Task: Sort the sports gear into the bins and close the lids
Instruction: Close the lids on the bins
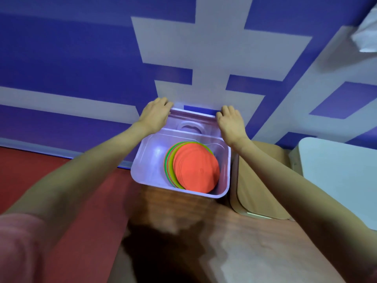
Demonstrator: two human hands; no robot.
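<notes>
Blurred dark-and-wood mass [183, 237] at six o'clock, nearest the lens, cannot be identified; a pink sleeve [18, 248] fills the seven o'clock corner. Beyond them, at centre frame, a lilac bin [140, 170] stands open on the floor against the wall, holding a stack of flat round markers [195, 168], orange on top with yellow and green edges fanned out at its nine o'clock side. Its lid [189, 125] is tilted up at the bin's twelve o'clock edge, hinged or leaning back towards the wall. At eleven o'clock the left hand [156, 115] grips one upper corner of the lid, fingers curled over its top edge; at one o'clock the right hand [230, 121] grips the other corner the same way. By the look of it this bin is loaded and only its lid remains to be brought down. At three o'clock a neighbouring bin with a tan lid [263, 180] already sits shut, and a pale surface [336, 170] beyond it may be a third lid, though it is cut off by the frame. Fingertips of both hands are hidden behind the lid, and whether the lid is hinged cannot be told. How many markers are stacked is unclear, and no loose gear is in view. A white object [365, 35] at two o'clock is cropped. Blue-and-white wall [81, 58] and red floor [85, 201] complete the scene.
</notes>
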